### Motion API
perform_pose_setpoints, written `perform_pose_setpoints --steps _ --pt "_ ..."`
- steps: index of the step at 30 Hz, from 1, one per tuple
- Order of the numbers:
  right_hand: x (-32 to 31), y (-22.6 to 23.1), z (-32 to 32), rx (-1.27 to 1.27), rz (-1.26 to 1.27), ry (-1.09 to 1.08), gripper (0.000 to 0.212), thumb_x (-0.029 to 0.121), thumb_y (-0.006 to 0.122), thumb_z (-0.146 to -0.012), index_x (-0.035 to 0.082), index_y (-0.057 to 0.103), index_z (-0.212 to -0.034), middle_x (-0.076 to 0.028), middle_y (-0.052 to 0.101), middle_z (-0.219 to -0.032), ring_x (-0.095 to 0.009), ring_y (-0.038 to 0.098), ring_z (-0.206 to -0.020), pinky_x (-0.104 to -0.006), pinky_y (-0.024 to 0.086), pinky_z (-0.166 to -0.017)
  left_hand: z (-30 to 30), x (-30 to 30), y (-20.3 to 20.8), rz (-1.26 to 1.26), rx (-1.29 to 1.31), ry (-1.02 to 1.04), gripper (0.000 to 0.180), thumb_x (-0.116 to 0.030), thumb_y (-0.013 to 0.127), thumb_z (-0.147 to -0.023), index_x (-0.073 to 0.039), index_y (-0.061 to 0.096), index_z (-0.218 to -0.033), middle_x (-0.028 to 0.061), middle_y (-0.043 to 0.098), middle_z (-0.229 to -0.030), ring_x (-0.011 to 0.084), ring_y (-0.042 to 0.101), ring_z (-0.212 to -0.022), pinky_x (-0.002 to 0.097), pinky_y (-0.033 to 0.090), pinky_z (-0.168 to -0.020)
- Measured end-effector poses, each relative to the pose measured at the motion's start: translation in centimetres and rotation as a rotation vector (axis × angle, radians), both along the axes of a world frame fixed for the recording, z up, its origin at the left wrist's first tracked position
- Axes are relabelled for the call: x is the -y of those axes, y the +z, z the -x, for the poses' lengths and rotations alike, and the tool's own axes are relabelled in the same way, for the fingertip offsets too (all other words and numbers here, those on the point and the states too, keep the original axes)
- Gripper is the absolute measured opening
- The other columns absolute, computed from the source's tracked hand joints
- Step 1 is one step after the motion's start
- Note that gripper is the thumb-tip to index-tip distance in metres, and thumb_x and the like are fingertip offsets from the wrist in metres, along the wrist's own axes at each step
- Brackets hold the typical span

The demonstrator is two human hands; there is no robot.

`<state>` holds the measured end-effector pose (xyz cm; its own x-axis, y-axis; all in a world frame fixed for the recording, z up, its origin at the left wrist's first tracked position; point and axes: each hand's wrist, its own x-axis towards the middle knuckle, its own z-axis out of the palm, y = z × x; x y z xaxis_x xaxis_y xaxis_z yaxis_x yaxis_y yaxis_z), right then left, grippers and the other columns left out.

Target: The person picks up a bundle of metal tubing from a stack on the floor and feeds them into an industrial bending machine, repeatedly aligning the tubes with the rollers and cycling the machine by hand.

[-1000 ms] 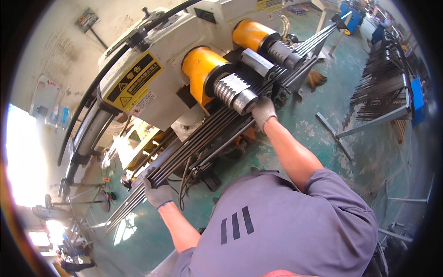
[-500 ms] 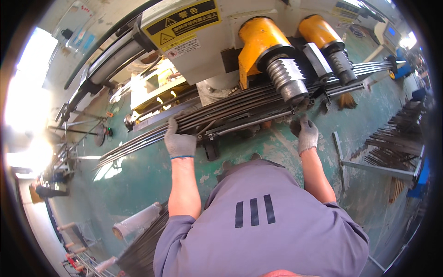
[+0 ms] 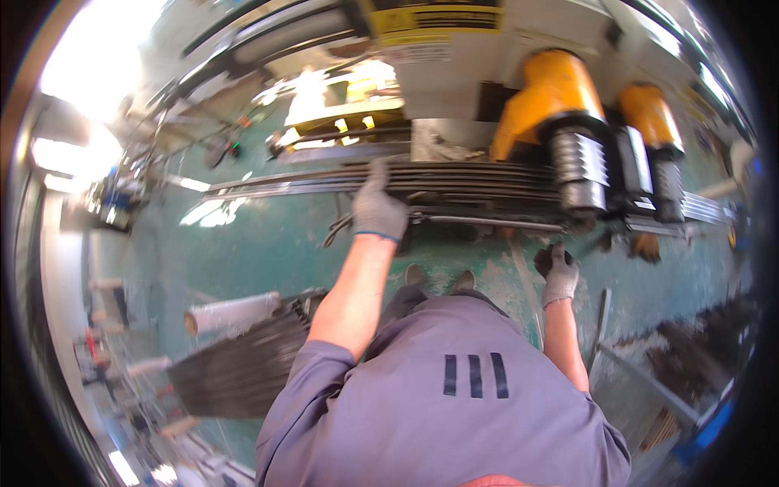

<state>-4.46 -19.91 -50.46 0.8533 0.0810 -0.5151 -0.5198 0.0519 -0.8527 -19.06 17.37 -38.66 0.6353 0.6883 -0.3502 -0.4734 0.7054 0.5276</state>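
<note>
A long bundle of thin dark metal rods (image 3: pixel 479 180) lies across the front of a big machine, running under two ribbed steel rollers with yellow housings (image 3: pixel 560 105). My left hand (image 3: pixel 378 209), in a grey glove, reaches forward and grips the bundle from the near side, fingers laid over the rods. My right hand (image 3: pixel 556 272), also gloved, hangs lower and apart from the rods, fingers curled on nothing. My grey shirt fills the lower middle of the view.
A second stack of dark rods (image 3: pixel 235 369) lies on the green floor at lower left, with a white roll (image 3: pixel 231 312) beside it. More rod piles (image 3: pixel 690 349) and a loose bar (image 3: pixel 602 321) lie at the right. The machine body (image 3: pixel 454 49) stands directly ahead.
My right hand has come off the rods and dropped down toward my side. My left hand stays on the bundle. The view has swung so the machine faces me squarely.
</note>
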Motion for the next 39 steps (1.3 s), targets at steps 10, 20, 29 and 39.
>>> perform_pose_setpoints --steps 10,20,29,39 --pt "2.4 -7.0 3.4 -0.017 0.254 0.014 0.034 0.037 0.075 -0.101 0.003 0.069 -0.103 -0.005 0.070 -0.082 -0.017 0.067 -0.065 -0.0301 0.054 -0.057 13.5 -13.4 -0.9 0.094 0.183 0.230 0.046 -0.039 0.058 -0.109 -0.004 0.061 -0.138 0.0162 0.065 -0.139 0.0376 0.059 -0.131 0.0567 0.043 -0.119" --pt "5.3 -11.4 17.5 -0.418 0.601 -0.214 0.037 0.034 0.065 -0.106 0.002 0.062 -0.088 -0.008 0.062 -0.067 -0.021 0.055 -0.049 -0.0352 0.038 -0.042 36.2 -40.7 -3.1 -0.138 -0.209 0.592 0.052 -0.050 0.043 -0.113 -0.005 0.052 -0.138 0.0174 0.060 -0.136 0.0394 0.062 -0.121 0.0567 0.054 -0.105" --pt "1.7 -9.8 21.8 -0.253 0.642 -0.121 0.034 0.027 0.064 -0.104 0.001 0.065 -0.082 -0.007 0.060 -0.063 -0.019 0.052 -0.045 -0.0349 0.035 -0.040 35.6 -37.4 -2.8 -0.345 -0.198 0.320 0.051 -0.046 0.045 -0.113 -0.005 0.049 -0.142 0.0165 0.059 -0.136 0.0423 0.065 -0.118 0.0598 0.055 -0.103" --pt "1.2 -11.1 17.5 0.000 0.830 0.201 0.026 0.027 0.070 -0.099 0.002 0.072 -0.093 -0.007 0.066 -0.073 -0.017 0.063 -0.059 -0.0330 0.049 -0.053 35.9 -41.1 -4.5 -0.318 -0.297 0.129 0.050 -0.053 0.055 -0.108 -0.010 0.059 -0.133 0.0137 0.068 -0.129 0.0365 0.066 -0.118 0.0568 0.056 -0.102"
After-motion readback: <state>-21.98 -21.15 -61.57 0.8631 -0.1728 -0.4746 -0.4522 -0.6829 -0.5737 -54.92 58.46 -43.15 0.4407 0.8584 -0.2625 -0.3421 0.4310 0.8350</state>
